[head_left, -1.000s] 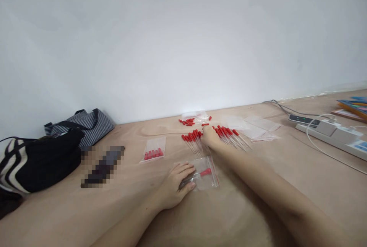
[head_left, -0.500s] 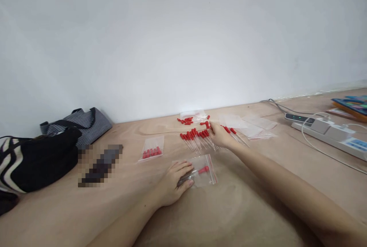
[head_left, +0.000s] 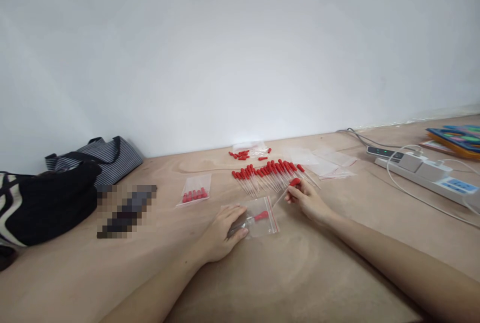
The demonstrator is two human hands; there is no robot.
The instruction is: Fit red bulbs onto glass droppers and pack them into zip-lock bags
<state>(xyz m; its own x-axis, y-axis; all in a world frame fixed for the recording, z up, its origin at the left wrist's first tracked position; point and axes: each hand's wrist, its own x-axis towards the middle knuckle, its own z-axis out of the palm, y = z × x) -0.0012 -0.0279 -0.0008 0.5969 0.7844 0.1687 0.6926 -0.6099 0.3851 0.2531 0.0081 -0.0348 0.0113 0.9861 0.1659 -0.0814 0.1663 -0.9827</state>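
Between the fingertips of my right hand is a dropper, pinched by its red rubber bulb. Its thin clear stem slants down to the left, the tip close to the mouth of a clear zip bag. My left hand grips that bag on the table, fingers on its far side and thumb on its near side. Inside the bag lies another red-bulbed dropper, its stem partly hidden by the hand. Beyond both hands, a row of several droppers lies with bulbs facing the wall.
A zip bag of red bulbs lies left, near a pixelated dark object. Loose red bulbs are by the wall. Flat clear bags lie right of the droppers, before a power strip. Cloth bags stand far left.
My right hand has come back from the dropper row toward the zip bag, now with one dropper in its fingers. My left hand stays on the bag. The view has shifted slightly.
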